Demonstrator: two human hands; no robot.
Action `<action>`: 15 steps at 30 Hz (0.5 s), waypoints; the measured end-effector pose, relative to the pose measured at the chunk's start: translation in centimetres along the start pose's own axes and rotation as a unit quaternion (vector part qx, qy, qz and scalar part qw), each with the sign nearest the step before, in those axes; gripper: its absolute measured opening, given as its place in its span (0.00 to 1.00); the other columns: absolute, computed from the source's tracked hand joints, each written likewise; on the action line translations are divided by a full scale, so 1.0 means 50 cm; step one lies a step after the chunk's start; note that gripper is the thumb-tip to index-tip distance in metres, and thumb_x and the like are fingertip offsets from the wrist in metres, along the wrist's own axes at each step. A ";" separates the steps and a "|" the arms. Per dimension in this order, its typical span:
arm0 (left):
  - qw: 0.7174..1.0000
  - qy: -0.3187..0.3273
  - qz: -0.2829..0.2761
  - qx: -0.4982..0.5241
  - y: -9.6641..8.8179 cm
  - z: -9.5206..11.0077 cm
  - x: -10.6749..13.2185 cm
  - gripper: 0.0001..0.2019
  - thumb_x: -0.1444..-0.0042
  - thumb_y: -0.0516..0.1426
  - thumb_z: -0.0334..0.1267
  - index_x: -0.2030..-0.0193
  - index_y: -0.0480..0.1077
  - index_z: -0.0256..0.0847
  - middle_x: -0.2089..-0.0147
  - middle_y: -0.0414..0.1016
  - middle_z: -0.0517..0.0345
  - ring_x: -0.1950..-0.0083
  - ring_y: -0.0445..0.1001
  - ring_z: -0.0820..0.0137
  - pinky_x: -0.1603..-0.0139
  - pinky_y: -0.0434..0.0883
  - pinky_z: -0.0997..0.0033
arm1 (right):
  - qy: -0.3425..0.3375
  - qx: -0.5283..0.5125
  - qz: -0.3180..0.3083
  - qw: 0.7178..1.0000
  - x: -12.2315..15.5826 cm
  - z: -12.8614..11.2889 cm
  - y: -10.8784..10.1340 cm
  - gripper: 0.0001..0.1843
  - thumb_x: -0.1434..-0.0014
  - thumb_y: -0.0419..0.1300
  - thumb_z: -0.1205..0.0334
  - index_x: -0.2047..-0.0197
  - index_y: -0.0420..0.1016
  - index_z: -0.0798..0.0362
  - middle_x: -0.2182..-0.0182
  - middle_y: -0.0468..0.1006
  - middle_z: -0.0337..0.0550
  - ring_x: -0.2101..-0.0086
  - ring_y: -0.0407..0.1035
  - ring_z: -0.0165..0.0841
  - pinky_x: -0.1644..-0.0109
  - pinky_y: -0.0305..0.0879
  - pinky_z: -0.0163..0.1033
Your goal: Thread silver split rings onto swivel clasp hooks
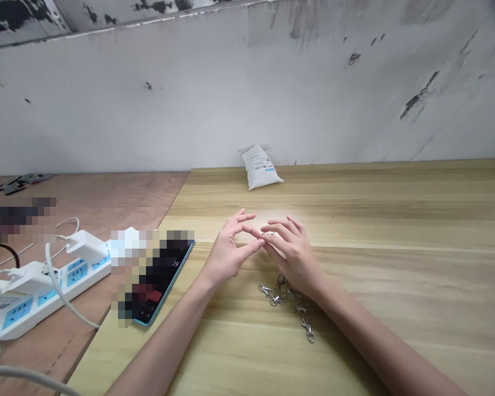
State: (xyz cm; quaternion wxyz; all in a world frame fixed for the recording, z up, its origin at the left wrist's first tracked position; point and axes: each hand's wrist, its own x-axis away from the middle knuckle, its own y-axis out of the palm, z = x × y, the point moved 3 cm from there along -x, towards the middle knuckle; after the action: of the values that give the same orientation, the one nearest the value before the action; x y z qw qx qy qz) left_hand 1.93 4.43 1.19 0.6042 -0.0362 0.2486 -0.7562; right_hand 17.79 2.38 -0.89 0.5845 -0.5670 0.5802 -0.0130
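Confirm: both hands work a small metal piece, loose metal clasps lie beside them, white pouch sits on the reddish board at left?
No. In the head view the white pouch sits on the light wooden table by the wall, not the reddish board. Left hand and right hand meet on the small metal piece, metal clasps beside them.

L grip (226, 254) – bare | R grip (293, 257) – bare | forearms (165, 341) bare, slim

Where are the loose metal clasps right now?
In the head view, the loose metal clasps lie on the wooden table just on the near side of the right hand, beside its wrist.
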 end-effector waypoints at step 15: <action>0.991 0.060 -0.002 -0.119 -0.022 -0.003 -0.005 0.02 0.45 0.63 0.38 0.67 0.77 0.44 0.43 0.73 0.54 0.32 0.59 0.59 0.34 0.58 0.51 | 0.038 -0.125 -0.050 0.990 -0.007 0.009 -0.014 0.09 0.33 0.54 0.65 0.59 0.75 0.50 0.52 0.76 0.47 0.50 0.68 0.39 0.43 0.60 0.52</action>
State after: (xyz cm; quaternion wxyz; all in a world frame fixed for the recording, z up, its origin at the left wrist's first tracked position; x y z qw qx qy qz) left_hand 0.97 4.90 1.57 0.5779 -0.0630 0.3721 -0.7236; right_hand 18.43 2.65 -0.32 0.4849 -0.6630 0.5702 0.0094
